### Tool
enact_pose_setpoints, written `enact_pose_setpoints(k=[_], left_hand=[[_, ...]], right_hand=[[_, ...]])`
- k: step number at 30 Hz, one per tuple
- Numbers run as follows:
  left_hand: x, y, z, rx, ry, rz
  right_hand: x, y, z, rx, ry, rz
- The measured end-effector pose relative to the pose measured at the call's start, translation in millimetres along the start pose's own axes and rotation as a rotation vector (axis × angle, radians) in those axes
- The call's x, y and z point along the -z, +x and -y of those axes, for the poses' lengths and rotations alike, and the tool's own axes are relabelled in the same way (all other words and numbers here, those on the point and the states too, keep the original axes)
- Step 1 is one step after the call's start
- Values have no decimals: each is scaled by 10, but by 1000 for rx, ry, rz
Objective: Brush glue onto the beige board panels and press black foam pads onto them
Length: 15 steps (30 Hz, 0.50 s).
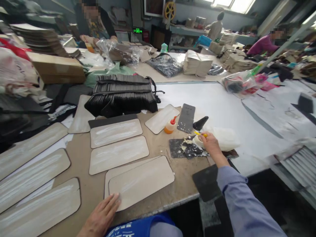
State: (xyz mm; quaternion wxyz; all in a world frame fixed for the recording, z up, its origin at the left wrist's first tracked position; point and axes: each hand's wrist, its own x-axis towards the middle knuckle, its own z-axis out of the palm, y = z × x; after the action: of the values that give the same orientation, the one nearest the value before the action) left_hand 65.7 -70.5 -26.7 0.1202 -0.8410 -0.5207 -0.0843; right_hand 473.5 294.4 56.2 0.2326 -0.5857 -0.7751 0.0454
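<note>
My left hand [106,208] lies flat on the near left corner of a beige rounded panel [143,181], fingers stretched out. This panel overlaps another beige panel [123,171] beneath it. Between the fingers of my right hand [210,144] is a thin yellow-handled tool [201,134]; its working end is hard to make out. That hand is at the mouth of a white plastic jug [227,140] lying on its side. Under the jug's mouth a dark board [176,149] is spattered with white, glue-like paste. A black cone-shaped nozzle [200,123] lies just beyond.
Panels with whitish streaks, such as this one [118,154], cover the left side. An orange-filled squeeze bottle [170,125] stands beside a grey template [186,117]. A tied bundle of dark pieces [123,92] lies behind. Several people work across the table [185,90].
</note>
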Motion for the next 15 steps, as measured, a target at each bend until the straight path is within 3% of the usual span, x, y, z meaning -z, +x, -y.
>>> enact_pose_setpoints(k=[5,7,9,11,13,15], left_hand=[[59,-7,-93,119,-70,88],[77,-13,-109,146,-116,156],[84,-20,-104,150,-160,222],[85,-26,-85,139,-194,252],[79,-37,-59,122,-213,234],[69,-57,-34,104,-243,214]], right_hand=[[-49,-151,9,295,-206,147],[-32,-226,69,444,-221,206],[11,-276,92,488,-186,190],[95,-314,28,346,-127,87],[223,-373,-125,47,-80,-103],[371,-483,-293,-135,11,-259]])
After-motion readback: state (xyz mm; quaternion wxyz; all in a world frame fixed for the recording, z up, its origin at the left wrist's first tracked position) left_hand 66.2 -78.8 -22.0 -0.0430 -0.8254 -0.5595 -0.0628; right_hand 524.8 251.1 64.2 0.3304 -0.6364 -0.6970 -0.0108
